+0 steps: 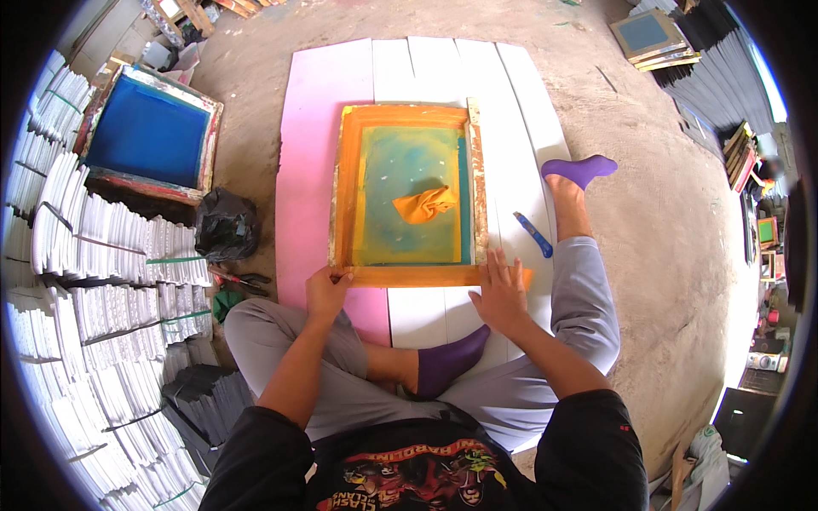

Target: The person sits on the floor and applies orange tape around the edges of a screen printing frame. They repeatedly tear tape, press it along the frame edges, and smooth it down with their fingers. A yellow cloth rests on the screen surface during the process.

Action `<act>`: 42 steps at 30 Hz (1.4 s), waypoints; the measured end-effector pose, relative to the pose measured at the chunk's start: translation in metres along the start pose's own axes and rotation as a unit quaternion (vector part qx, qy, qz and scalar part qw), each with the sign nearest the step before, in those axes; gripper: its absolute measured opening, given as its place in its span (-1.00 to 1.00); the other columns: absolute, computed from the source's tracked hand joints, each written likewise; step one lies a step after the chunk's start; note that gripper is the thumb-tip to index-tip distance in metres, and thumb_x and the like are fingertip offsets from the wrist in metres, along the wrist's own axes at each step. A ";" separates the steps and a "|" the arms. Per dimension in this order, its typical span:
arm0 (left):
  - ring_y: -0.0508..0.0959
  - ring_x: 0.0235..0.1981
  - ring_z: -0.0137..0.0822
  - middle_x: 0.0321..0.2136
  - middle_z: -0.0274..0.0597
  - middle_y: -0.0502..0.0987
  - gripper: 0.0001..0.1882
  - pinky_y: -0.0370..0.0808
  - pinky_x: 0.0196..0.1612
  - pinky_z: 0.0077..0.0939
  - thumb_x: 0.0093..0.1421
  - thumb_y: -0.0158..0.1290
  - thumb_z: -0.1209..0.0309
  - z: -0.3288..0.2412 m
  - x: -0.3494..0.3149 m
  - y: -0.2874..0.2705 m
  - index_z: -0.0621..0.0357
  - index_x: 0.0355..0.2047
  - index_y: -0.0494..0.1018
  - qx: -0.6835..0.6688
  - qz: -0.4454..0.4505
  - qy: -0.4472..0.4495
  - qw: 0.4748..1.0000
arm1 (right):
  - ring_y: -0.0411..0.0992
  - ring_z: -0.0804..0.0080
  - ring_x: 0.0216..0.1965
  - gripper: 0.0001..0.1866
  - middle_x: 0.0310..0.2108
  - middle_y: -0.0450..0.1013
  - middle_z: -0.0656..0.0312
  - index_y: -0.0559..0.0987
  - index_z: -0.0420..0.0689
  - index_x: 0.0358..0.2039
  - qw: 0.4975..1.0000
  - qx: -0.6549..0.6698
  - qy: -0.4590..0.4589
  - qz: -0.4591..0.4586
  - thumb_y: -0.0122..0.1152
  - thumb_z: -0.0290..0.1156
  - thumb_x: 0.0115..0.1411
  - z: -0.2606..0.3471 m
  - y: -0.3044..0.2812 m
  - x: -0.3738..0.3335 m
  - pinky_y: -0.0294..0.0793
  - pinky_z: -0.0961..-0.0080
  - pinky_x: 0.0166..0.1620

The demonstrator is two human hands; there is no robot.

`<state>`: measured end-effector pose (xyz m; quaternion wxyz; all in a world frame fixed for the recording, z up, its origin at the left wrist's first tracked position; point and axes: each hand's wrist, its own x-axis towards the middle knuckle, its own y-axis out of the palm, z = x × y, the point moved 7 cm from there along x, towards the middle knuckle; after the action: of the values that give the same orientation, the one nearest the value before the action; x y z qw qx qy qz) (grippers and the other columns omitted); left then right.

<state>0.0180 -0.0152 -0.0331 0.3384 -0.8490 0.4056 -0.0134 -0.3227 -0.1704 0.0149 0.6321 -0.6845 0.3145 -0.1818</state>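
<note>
On the board between my legs lies a screen-printing frame (338,196) with orange-stained sides and a yellow-green mesh (394,234). A crumpled orange cloth (423,205) rests on the mesh. Along the near side runs a flat orange strip (409,277), which sticks out past the frame's right corner; I cannot tell if it is tape or wood. Its left end is pinched between the thumb and fingers of my left hand (327,294). My right hand (504,294) lies flat on the strip's right part, fingers spread. A blue utility knife (534,235) lies right of the frame.
The pink and white board (311,162) lies on a concrete floor. At left are a blue-mesh frame (146,128), a black plastic bag (227,225), pliers (243,278) and tied stacks of white sheets (111,243). More frames (652,38) are piled at far right.
</note>
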 end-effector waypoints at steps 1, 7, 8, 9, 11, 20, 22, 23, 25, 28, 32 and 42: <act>0.70 -0.47 -0.23 -0.48 0.02 0.70 -0.77 0.60 -0.31 -0.32 0.15 0.36 0.42 0.007 0.001 -0.001 0.39 -0.34 0.65 0.000 -0.003 -0.005 1.000 | 0.14 -0.02 0.45 -0.35 0.37 0.30 -0.07 0.49 -0.24 0.24 0.998 0.060 0.035 -0.011 0.20 0.01 0.34 -0.016 -0.007 0.011 0.16 0.01 0.43; 0.69 -0.49 -0.24 -0.50 0.02 0.69 -0.76 0.60 -0.35 -0.34 0.14 0.36 0.40 0.005 0.002 0.002 0.39 -0.35 0.64 -0.003 0.010 0.001 1.000 | 0.59 -0.11 0.00 -0.69 -0.06 0.60 -0.07 0.59 -0.17 -0.04 0.931 0.230 0.280 -0.040 0.29 -0.35 0.23 -0.162 0.023 0.066 0.62 0.01 -0.02; 0.69 -0.49 -0.24 -0.50 0.02 0.69 -0.76 0.60 -0.35 -0.34 0.14 0.36 0.40 0.002 0.003 0.001 0.40 -0.36 0.64 -0.007 0.013 0.007 1.000 | 0.58 -0.11 0.02 -0.69 -0.05 0.60 -0.07 0.58 -0.18 -0.05 0.935 0.213 0.284 -0.009 0.29 -0.35 0.23 -0.175 0.038 0.069 0.62 0.01 0.01; 0.69 -0.49 -0.24 -0.50 0.02 0.69 -0.76 0.60 -0.35 -0.34 0.14 0.36 0.40 0.002 0.005 0.001 0.40 -0.36 0.64 0.001 0.013 0.012 1.000 | 0.57 -0.11 0.04 -0.70 -0.05 0.60 -0.07 0.58 -0.19 -0.05 0.937 0.196 0.288 0.022 0.29 -0.36 0.22 -0.187 0.056 0.072 0.62 0.02 0.03; 0.69 -0.48 -0.24 -0.51 0.01 0.69 -0.76 0.60 -0.35 -0.34 0.14 0.36 0.41 0.007 0.006 0.000 0.40 -0.37 0.64 0.017 0.008 0.015 1.000 | 0.56 -0.13 0.08 -0.69 -0.02 0.59 -0.09 0.58 -0.20 -0.04 0.935 0.184 0.284 0.108 0.28 -0.37 0.23 -0.193 0.081 0.076 0.60 0.06 0.12; 0.70 -0.49 -0.24 -0.50 0.02 0.69 -0.74 0.60 -0.36 -0.34 0.14 0.37 0.38 0.006 0.007 0.003 0.39 -0.36 0.65 0.011 0.006 0.008 1.000 | 0.62 -0.20 -0.17 -0.70 -0.25 0.63 -0.15 0.49 -0.07 0.01 0.936 0.214 0.278 -0.022 0.27 -0.29 0.33 -0.180 0.047 0.060 0.58 -0.11 -0.08; 0.70 -0.50 -0.23 -0.50 0.02 0.69 -0.74 0.61 -0.36 -0.33 0.14 0.38 0.37 0.008 0.004 -0.002 0.39 -0.35 0.66 0.014 -0.001 0.003 1.000 | 0.62 -0.25 -0.27 -0.72 -0.35 0.63 -0.14 0.48 -0.03 0.01 0.932 0.235 0.262 -0.089 0.23 -0.28 0.35 -0.148 -0.005 0.054 0.57 -0.14 -0.17; 0.70 -0.50 -0.23 -0.50 0.02 0.69 -0.74 0.61 -0.36 -0.33 0.14 0.38 0.36 0.008 0.003 -0.005 0.38 -0.35 0.66 0.015 -0.005 0.001 1.000 | 0.62 -0.27 -0.32 -0.73 -0.40 0.63 -0.13 0.47 -0.02 0.02 0.928 0.245 0.253 -0.123 0.21 -0.28 0.36 -0.129 -0.028 0.047 0.57 -0.15 -0.21; 0.70 -0.50 -0.22 -0.51 0.02 0.69 -0.74 0.61 -0.36 -0.33 0.14 0.38 0.36 -0.003 0.002 -0.005 0.37 -0.35 0.66 0.027 -0.006 0.003 1.000 | 0.62 -0.23 -0.40 -0.61 -0.48 0.61 -0.09 0.51 0.11 0.17 0.917 0.277 0.235 -0.167 0.22 -0.29 0.35 -0.094 -0.038 0.019 0.59 -0.09 -0.32; 0.70 -0.49 -0.22 -0.51 0.01 0.69 -0.74 0.61 -0.35 -0.34 0.14 0.38 0.36 -0.007 0.002 -0.004 0.37 -0.35 0.67 0.042 -0.011 0.015 0.999 | 0.61 -0.29 -0.25 -0.50 -0.25 0.62 -0.23 0.50 0.01 0.25 0.910 0.325 0.246 -0.079 0.19 -0.41 0.28 -0.040 -0.032 -0.011 0.60 -0.13 -0.15; 0.71 -0.47 -0.22 -0.49 0.02 0.70 -0.74 0.61 -0.34 -0.34 0.14 0.38 0.35 -0.014 0.000 -0.006 0.37 -0.34 0.67 0.045 -0.004 0.027 0.999 | 0.59 -0.33 -0.19 -0.41 -0.21 0.59 -0.34 0.46 0.00 0.32 0.890 0.367 0.268 -0.048 0.12 -0.47 0.25 -0.016 -0.004 -0.026 0.56 -0.16 -0.04; 0.71 -0.48 -0.27 -0.51 -0.02 0.70 -0.76 0.60 -0.34 -0.37 0.17 0.35 0.37 -0.011 0.001 -0.005 0.37 -0.35 0.67 0.028 -0.001 0.024 0.999 | 0.58 -0.34 -0.14 -0.36 -0.15 0.57 -0.33 0.40 -0.10 0.38 0.892 0.362 0.270 0.004 0.09 -0.54 0.24 -0.004 0.007 -0.023 0.55 -0.15 -0.03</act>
<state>0.0188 -0.0196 -0.0219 0.3523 -0.8390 0.4123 -0.0449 -0.3435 -0.1583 0.0124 0.7278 -0.3315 0.3883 -0.4578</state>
